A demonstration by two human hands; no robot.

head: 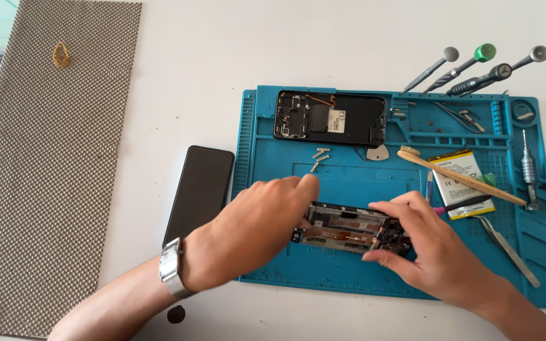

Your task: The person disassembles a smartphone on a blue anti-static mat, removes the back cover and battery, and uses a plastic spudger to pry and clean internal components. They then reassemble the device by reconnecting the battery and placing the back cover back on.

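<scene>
Low on the blue repair mat [273, 189], the opened phone frame [349, 230] sits clasped between both hands: left hand [254, 230] gripping its left end, right hand [431, 243] its right. Farther up the mat lies a black back cover [330, 118].

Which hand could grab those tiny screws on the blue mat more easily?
Probably the left hand. Its fingers point toward the small screws just beyond them. The right hand grips the other end of the opened phone frame, farther from the screws.
</scene>
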